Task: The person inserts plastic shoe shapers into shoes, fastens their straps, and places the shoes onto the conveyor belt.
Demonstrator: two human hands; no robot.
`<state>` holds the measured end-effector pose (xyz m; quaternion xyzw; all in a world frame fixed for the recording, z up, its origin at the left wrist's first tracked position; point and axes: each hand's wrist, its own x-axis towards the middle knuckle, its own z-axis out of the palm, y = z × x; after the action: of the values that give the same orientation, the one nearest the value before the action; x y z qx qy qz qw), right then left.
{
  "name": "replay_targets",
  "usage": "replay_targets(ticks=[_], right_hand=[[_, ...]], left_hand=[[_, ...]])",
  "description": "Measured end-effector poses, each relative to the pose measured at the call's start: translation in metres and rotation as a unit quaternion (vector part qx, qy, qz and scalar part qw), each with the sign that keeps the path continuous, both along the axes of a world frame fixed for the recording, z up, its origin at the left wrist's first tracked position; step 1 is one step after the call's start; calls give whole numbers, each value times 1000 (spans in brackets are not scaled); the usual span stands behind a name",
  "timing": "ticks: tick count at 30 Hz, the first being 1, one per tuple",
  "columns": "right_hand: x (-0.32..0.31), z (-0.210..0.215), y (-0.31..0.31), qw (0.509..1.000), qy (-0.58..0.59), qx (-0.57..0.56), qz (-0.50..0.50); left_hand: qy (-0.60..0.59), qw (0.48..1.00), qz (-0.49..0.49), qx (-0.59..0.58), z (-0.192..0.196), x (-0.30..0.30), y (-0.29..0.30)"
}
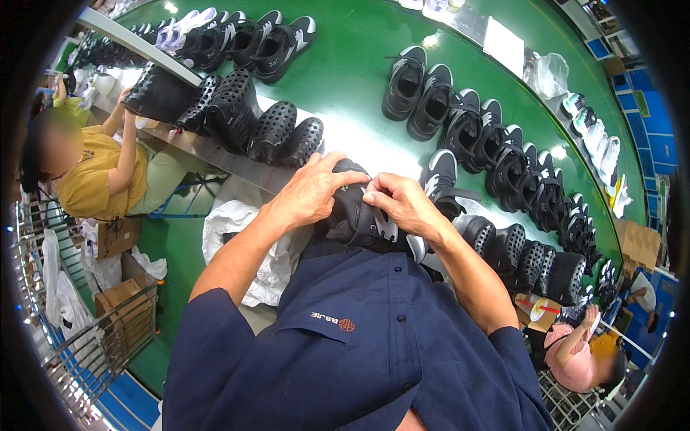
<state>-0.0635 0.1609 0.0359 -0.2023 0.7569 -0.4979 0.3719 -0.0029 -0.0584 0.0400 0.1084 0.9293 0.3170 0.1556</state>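
While a dark shoe (343,214) sits at the centre of the frame, close against the front of the wearer's navy shirt (345,366), two bare hands work on it. The left hand (316,188) is partly closed, its fingers curved over the top of the shoe and gripping it. The right hand (399,202) comes in from the other side, thumb and forefinger drawn nearly together at the shoe's edge; I cannot tell whether they pinch anything. Just beyond that hand, a black and grey shoe (440,176) rests on the green table (352,54). Black clogs (272,131) full of round holes stand left of centre, and more holed footwear (532,260) lines the lower right. A long row of black shoes (489,133) runs through the right half. Below the left forearm hangs crumpled white plastic (224,219). A person in yellow (100,172) sits at the left, another in pink (575,363) at the lower right.
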Motion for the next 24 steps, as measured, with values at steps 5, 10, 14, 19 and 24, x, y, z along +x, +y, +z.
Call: replay_targets(ticks=[5, 10, 14, 19, 24], right_hand=[[-7, -5, -13, 997, 49, 20, 62], [-13, -14, -23, 964, 264, 7, 9], [-14, -25, -10, 949, 255, 23, -182], [10, -39, -19, 931, 316, 162, -81], [4, -73, -36, 872, 447, 186, -64]], left_hand=[[-17, 999, 24, 22, 5, -1, -2], [-25, 994, 108, 22, -29, 14, -4], [-166, 915, 361, 65, -72, 18, 17], [-309, 838, 420, 161, -76, -3, 47], [-108, 937, 333, 10, -106, -2, 34]])
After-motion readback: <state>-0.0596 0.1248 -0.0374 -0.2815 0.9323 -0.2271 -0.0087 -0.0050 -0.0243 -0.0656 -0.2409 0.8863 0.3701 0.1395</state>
